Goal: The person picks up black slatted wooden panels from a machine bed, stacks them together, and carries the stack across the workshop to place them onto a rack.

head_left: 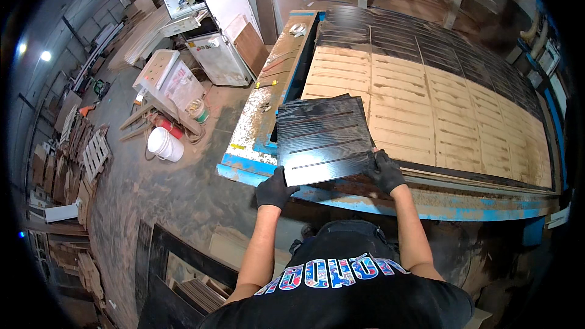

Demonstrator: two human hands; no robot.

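Head | 2 gloved hands (275,191) (386,173) grip grooved black panel (325,137) | underside hidden

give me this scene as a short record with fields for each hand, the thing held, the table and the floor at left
left hand: black-gloved left hand, gripping the panel's near left corner
right hand: black-gloved right hand, at its near right corner
held: flat black wood-grained panel with parallel grooves; exact count unclear
table: large blue-framed table, bearing grooved tan surface with black grooved sections beyond
floor left: white plastic bucket, beside red cylinder
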